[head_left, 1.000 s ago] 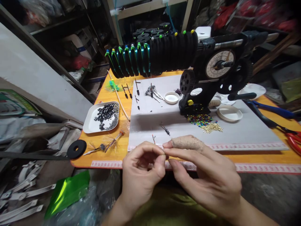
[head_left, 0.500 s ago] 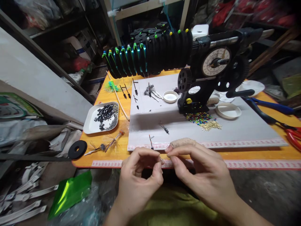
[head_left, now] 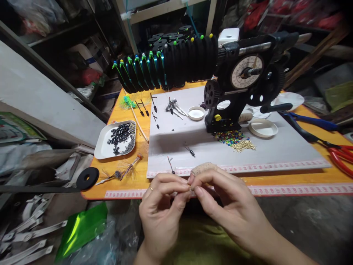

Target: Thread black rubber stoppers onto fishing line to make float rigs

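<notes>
My left hand (head_left: 162, 208) and my right hand (head_left: 226, 198) meet fingertip to fingertip over the table's front edge. Both are closed in a pinch, and whatever lies between the fingertips is too small to make out. A ring is on a left finger, and beige tape wraps one right finger. Just beyond the left fingers, a small black piece with thin prongs (head_left: 171, 165) lies at the edge of the white board (head_left: 165, 147). Another similar black piece (head_left: 190, 151) rests farther in on the board.
A black winding machine (head_left: 228, 92) with a dial and a row of spools (head_left: 165, 66) spans the back. Colored beads (head_left: 228, 137) and gold beads (head_left: 244, 145) lie below it. A white tray (head_left: 100, 145) of black parts stands left; red-handled pliers (head_left: 340, 158) lie right.
The left fingers have closed in, with the fingertips now touching those of my right hand. The whole view has shifted slightly, so the table things appear farther left.
</notes>
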Available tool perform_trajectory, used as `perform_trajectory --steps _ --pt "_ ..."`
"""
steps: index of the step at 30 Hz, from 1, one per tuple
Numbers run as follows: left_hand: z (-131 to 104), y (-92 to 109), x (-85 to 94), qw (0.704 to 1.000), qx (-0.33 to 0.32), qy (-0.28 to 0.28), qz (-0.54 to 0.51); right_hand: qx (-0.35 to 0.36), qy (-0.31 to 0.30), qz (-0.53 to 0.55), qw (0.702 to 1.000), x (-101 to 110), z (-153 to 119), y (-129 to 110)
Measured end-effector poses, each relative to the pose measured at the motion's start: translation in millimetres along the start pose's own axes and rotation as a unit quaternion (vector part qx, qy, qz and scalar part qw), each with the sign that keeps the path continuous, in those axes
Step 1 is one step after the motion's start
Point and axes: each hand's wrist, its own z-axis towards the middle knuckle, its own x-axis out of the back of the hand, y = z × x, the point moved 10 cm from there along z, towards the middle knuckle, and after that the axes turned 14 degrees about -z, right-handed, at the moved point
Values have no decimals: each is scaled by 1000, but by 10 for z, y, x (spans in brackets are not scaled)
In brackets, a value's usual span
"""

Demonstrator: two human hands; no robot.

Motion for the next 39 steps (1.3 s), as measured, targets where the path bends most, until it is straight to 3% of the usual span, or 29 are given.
perform_trajectory --steps 5,10,15,20,26,39 --pt "-32 -113 20 997 38 38 -60 -10 -19 22 1000 -38 5 -3" --pt "-42 -202 -58 986 85 17 -140 1 -61 11 998 -71 53 9" --pt "-25 -228 -113 977 114 17 -178 68 -16 -116 991 75 25 -81" --pt "-65 -347 -99 959 162 46 -228 76 6 -76 994 163 -32 -124" --pt "-46 -390 -181 936 186 37 -296 96 66 -43 992 231 9 -181" --pt "-33 -317 -188 949 181 -1 -258 162 98 -98 977 216 -49 -236"
